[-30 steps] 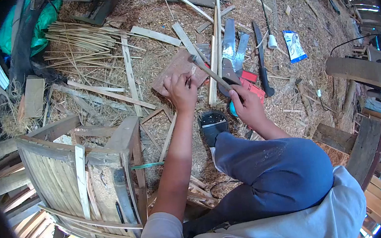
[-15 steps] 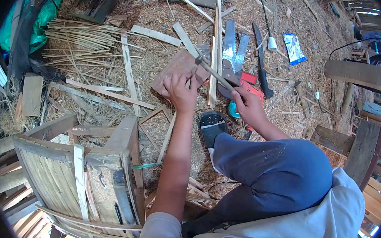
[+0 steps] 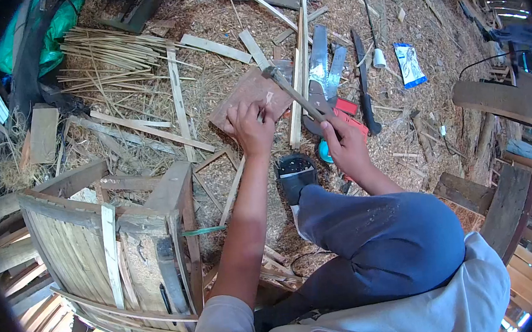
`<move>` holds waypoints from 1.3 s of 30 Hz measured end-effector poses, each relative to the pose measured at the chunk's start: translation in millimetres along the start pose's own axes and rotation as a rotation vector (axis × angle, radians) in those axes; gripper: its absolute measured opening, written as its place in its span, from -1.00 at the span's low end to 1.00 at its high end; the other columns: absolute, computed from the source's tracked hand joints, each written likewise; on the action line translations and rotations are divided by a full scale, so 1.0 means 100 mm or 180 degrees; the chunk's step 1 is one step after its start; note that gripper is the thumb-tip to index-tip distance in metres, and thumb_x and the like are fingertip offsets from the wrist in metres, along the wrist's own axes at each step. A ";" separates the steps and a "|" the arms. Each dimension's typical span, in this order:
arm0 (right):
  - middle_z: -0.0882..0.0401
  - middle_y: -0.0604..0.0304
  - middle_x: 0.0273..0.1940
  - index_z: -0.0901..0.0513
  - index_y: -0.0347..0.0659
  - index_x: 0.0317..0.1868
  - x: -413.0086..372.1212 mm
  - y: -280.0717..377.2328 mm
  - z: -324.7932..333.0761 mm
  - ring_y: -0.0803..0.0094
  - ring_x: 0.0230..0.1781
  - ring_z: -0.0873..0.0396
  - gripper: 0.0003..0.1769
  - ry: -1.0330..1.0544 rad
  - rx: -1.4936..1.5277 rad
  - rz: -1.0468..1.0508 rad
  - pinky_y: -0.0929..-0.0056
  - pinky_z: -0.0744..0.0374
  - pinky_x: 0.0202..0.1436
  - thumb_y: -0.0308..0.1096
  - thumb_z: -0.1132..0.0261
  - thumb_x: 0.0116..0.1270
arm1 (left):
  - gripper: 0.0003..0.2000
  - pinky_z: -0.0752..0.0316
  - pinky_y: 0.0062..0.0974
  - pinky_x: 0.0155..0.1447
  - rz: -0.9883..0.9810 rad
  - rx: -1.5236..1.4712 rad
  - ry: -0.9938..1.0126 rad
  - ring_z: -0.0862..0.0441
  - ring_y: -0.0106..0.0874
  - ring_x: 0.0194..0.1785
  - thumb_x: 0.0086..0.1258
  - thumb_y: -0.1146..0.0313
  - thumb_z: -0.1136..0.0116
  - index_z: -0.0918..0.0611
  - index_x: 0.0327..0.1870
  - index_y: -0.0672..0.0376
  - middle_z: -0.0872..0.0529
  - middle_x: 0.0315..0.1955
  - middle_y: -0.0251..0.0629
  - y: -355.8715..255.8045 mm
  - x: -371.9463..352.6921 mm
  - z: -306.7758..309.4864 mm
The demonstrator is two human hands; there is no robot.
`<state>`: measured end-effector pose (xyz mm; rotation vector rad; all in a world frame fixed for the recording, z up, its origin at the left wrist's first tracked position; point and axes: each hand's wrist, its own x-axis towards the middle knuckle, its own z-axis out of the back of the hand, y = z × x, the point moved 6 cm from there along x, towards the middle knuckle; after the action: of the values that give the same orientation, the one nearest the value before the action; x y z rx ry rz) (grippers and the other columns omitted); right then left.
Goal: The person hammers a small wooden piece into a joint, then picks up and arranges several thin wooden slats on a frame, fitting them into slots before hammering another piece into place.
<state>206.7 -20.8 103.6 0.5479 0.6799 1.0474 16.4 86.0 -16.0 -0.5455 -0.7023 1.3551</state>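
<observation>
My right hand (image 3: 347, 143) is wrapped round the wooden handle of a hammer (image 3: 296, 97). The hammer's dark head is over the upper right edge of a reddish-brown board (image 3: 248, 89) lying on the ground. At the board's lower edge is my left hand (image 3: 251, 128), its fingers bent and drawn together; whatever they may pinch is too small to make out. Long pale wood strips (image 3: 300, 81) run alongside the board, partly behind the hammer.
Right of the strips lie a handsaw (image 3: 319, 57), a long knife (image 3: 363, 81) and a red tool (image 3: 349, 116). A wooden chair-like frame (image 3: 83, 245) stands at lower left. Thin sticks (image 3: 113, 49) are piled at upper left, on ground strewn with shavings.
The hammer's head has swung up and slightly left, away from my left hand. My left hand stays over the board with slightly shifted fingers.
</observation>
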 end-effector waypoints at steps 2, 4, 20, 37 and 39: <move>-0.74 -0.21 -0.28 -0.76 -0.22 0.16 -0.02 0.00 -0.03 -0.15 -0.27 -0.76 -0.65 -0.0095 0.0068 0.0259 0.02 -0.65 -0.17 -0.12 -0.24 0.72 | -0.84 -0.24 0.00 0.30 -0.0019 -0.0024 -0.0068 -0.54 -0.15 0.15 0.33 0.18 -0.51 -0.86 -0.14 -0.04 -0.71 -0.17 -0.34 -0.02 0.00 0.01; -0.74 -0.21 -0.27 -0.76 -0.22 0.16 -0.02 -0.12 -0.12 -0.15 -0.27 -0.77 -0.65 0.0049 -0.0031 0.0114 0.02 -0.65 -0.17 -0.13 -0.24 0.72 | -0.83 -0.23 0.00 0.30 -0.0010 -0.0038 -0.0070 -0.54 -0.15 0.16 0.34 0.18 -0.51 -0.86 -0.12 -0.05 -0.72 -0.16 -0.34 -0.01 0.01 0.02; -0.74 -0.18 -0.32 -0.76 -0.21 0.09 -0.07 -0.15 -0.12 -0.17 -0.30 -0.76 -0.70 -0.0044 0.0123 0.0088 -0.02 -0.64 -0.21 -0.16 -0.24 0.72 | -0.85 -0.26 0.01 0.33 -0.0052 -0.0148 -0.0059 -0.55 -0.12 0.17 0.32 0.24 -0.50 -0.84 -0.17 0.01 -0.74 -0.13 -0.35 0.01 0.00 0.01; -0.76 -0.19 -0.25 -0.76 -0.20 0.14 -0.02 -0.30 -0.19 -0.16 -0.22 -0.78 -0.70 0.0465 -0.0370 -0.0395 0.03 -0.67 -0.13 -0.18 -0.23 0.72 | -0.86 -0.32 0.01 0.24 -0.0118 0.0034 -0.0104 -0.55 -0.09 0.12 0.33 0.25 -0.50 -0.82 -0.22 0.07 -0.70 -0.19 -0.26 -0.06 0.03 0.05; -0.75 -0.20 -0.25 -0.76 -0.20 0.14 -0.05 -0.25 -0.15 -0.16 -0.23 -0.77 -0.70 0.0304 -0.0200 -0.0371 0.02 -0.66 -0.14 -0.19 -0.23 0.72 | -0.86 -0.33 0.03 0.26 -0.0167 0.0046 -0.0161 -0.54 -0.08 0.11 0.34 0.27 -0.50 -0.82 -0.22 0.09 -0.70 -0.19 -0.24 -0.08 0.01 0.07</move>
<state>208.8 -34.2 76.9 0.4010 0.7518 0.9869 17.0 85.8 -5.7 -0.4797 -0.7428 1.3277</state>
